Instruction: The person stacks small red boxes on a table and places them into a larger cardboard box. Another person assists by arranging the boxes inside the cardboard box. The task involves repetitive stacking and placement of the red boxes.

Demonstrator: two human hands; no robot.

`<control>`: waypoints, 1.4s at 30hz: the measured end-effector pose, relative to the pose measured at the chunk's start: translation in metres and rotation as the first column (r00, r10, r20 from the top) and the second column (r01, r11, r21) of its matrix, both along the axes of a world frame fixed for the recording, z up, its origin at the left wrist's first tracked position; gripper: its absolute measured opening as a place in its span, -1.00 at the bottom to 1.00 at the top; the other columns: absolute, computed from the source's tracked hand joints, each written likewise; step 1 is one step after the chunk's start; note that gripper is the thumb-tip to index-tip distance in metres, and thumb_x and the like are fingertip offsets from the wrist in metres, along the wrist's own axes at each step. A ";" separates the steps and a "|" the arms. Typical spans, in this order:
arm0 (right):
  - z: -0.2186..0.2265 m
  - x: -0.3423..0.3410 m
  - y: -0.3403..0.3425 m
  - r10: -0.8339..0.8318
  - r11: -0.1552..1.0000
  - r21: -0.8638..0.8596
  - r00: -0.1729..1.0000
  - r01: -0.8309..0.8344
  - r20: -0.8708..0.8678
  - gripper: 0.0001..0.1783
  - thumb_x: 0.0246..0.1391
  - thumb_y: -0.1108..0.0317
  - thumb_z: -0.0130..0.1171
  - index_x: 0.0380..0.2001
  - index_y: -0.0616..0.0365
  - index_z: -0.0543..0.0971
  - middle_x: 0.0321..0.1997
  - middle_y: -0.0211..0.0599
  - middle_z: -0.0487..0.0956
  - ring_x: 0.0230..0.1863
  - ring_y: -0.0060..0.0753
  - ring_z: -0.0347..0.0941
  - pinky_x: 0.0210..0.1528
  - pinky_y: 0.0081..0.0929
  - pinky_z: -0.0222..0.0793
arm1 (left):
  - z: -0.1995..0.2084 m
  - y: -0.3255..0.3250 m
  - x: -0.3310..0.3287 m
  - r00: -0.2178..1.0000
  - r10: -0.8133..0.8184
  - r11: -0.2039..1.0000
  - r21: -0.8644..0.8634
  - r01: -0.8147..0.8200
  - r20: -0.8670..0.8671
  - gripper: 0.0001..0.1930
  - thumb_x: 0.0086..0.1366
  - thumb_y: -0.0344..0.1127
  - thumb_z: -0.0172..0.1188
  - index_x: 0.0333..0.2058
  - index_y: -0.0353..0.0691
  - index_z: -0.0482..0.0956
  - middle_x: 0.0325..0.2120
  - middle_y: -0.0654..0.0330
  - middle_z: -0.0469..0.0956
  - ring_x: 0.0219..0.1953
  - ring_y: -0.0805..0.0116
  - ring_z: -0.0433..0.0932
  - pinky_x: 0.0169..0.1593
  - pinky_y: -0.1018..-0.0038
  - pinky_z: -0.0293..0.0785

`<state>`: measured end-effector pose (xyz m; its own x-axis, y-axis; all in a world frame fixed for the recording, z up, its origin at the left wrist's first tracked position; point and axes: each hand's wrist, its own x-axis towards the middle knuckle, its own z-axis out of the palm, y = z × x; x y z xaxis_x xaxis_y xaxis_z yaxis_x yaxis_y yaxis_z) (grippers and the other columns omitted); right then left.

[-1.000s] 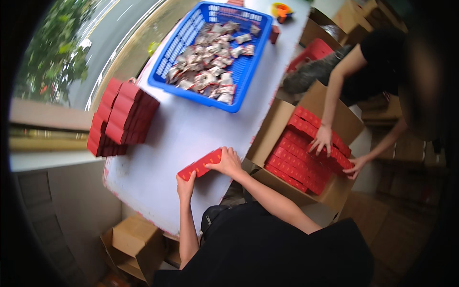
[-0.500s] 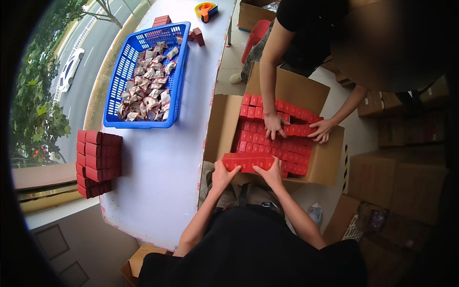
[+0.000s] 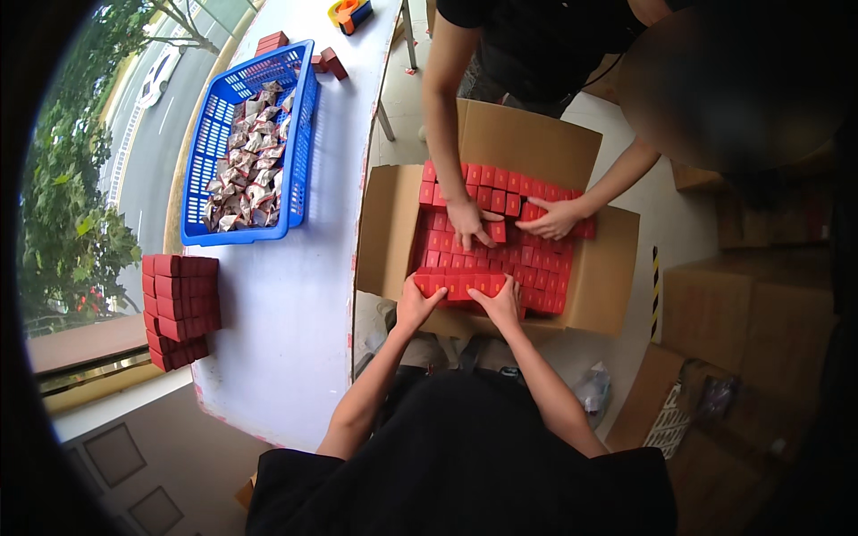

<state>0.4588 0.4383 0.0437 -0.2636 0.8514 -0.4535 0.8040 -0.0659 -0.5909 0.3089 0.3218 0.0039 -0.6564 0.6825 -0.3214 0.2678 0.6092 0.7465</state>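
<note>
Between my left hand (image 3: 416,305) and my right hand (image 3: 502,305) is a row of small red boxes (image 3: 459,285), pressed together from both ends. My thumbs lie on the near face; the other fingers are mostly hidden. The row is at the near side of an open cardboard carton (image 3: 606,272), over its near edge. Inside the carton, many similar red boxes (image 3: 534,268) sit packed in rows. Across from me a co-worker reaches in, with one hand (image 3: 469,223) on a red box and the other hand (image 3: 551,219) spread over the boxes at the right.
Left of the carton stands a white table (image 3: 281,339) bearing a blue basket (image 3: 295,219) of small wrapped packets, a stack of dark red boxes (image 3: 183,304) and a tape dispenser (image 3: 349,14). Closed cartons (image 3: 706,304) stand at right. A clear plastic bag (image 3: 593,389) lies on the floor.
My hands have brought the row of red boxes slightly farther over the carton. The co-worker's right-side hand has shifted inward, and a box has tilted under the other. The whole view has shifted slightly.
</note>
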 end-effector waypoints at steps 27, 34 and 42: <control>-0.041 0.027 0.103 -0.352 0.929 0.069 0.925 0.365 -0.146 -0.21 -0.37 0.02 0.34 -0.10 0.24 0.27 -0.15 -0.05 0.43 -0.10 -0.17 0.36 -0.07 -0.34 0.25 | -0.068 0.159 0.055 0.864 0.347 0.906 0.109 -0.409 0.364 -0.32 -0.06 -0.15 0.27 0.04 -0.15 0.18 0.01 -0.09 0.05 0.02 0.01 0.16 0.07 0.28 0.15; -0.080 -0.004 0.106 -0.341 0.939 0.029 0.939 0.343 -0.053 -0.15 -0.32 -0.03 0.27 -0.01 0.27 0.22 -0.08 0.00 0.39 -0.04 -0.09 0.32 -0.02 -0.29 0.22 | -0.065 0.160 0.046 -0.060 0.317 0.261 -0.148 -0.954 0.947 -0.23 0.15 -0.17 0.05 0.17 0.03 -0.30 0.18 0.12 -0.19 0.17 0.10 -0.04 0.14 0.09 -0.06; -0.076 -0.010 0.121 -0.193 0.958 -0.217 0.981 0.188 -0.002 0.08 -0.18 -0.10 0.14 0.14 0.41 -0.17 0.16 0.05 0.13 0.17 -0.14 0.07 0.15 -0.40 0.01 | -0.049 0.162 -0.016 -0.062 0.014 0.653 -0.056 -0.755 0.998 -0.23 0.10 0.24 -0.10 0.15 -0.13 -0.03 0.13 0.06 0.03 0.15 0.05 0.04 0.08 -0.14 -0.04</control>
<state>0.4490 0.5595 -0.0327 -0.1182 0.7698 -0.6272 0.7507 -0.3442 -0.5640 0.2932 0.4839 -0.0455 -0.2651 0.6801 -0.6835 -0.9637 -0.1640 0.2106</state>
